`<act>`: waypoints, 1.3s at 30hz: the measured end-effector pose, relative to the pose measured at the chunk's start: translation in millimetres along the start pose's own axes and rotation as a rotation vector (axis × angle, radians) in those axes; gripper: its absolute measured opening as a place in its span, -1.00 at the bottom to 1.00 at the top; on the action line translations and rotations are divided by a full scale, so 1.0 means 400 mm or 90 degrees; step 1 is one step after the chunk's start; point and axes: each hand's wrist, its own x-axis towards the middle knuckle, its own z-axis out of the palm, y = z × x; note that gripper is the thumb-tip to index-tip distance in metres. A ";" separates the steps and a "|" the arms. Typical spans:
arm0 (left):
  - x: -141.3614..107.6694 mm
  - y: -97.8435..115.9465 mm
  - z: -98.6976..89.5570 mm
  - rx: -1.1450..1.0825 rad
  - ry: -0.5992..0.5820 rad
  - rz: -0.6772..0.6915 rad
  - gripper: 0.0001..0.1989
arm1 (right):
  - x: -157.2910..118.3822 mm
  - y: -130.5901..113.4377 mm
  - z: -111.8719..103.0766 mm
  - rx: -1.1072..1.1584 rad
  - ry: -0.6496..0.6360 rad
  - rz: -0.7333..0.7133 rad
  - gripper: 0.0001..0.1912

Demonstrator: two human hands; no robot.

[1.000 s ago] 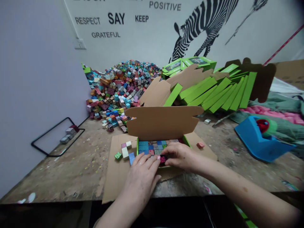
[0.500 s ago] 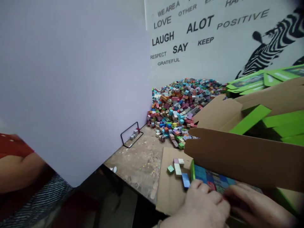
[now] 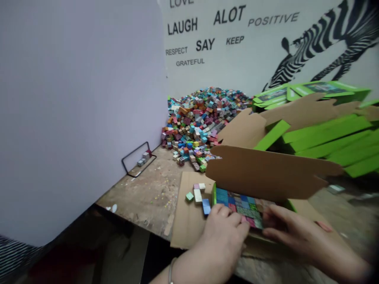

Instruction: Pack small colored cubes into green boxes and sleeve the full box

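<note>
A shallow box (image 3: pixel 214 193) with a bright green edge holds rows of coloured blocks (image 3: pixel 241 202), mostly blue, green, grey and pink. My left hand (image 3: pixel 226 232) lies over the box's near left part, its fingers curled down onto the blocks. What its fingertips hold, if anything, is hidden. At the right end of the rows is my right hand (image 3: pixel 291 227), thumb and fingers apart, fingertips touching the end blocks. Left of the box, on a cardboard sheet (image 3: pixel 182 221), lie a blue block (image 3: pixel 206 206), a white block (image 3: pixel 197 196) and a mint green block (image 3: pixel 189 197).
A large heap of small coloured blocks (image 3: pixel 204 114) stands against the wall. Behind my hands rises an open cardboard carton (image 3: pixel 266 169) with green boxes (image 3: pixel 328 134). A black wire frame (image 3: pixel 138 159) stands by the white panel (image 3: pixel 89 98) on the left.
My view has shifted right, so everything appears further left. My hands have moved apart, uncovering more of the block rows, and the right hand is now at their right end.
</note>
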 end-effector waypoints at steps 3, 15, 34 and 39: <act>0.002 0.002 -0.005 -0.030 -0.024 -0.022 -0.65 | -0.003 0.008 0.000 0.048 -0.106 0.106 -0.93; 0.007 0.005 -0.013 -0.029 -0.040 -0.020 -0.64 | -0.021 0.024 0.024 0.172 -0.078 0.110 -0.94; -0.033 -0.016 -0.004 0.045 0.085 0.046 -0.48 | 0.007 0.004 0.049 0.081 0.060 -0.035 -0.67; -0.080 -0.085 -0.063 0.074 0.216 -0.039 -0.53 | -0.047 0.050 0.059 0.026 0.146 -0.023 -0.70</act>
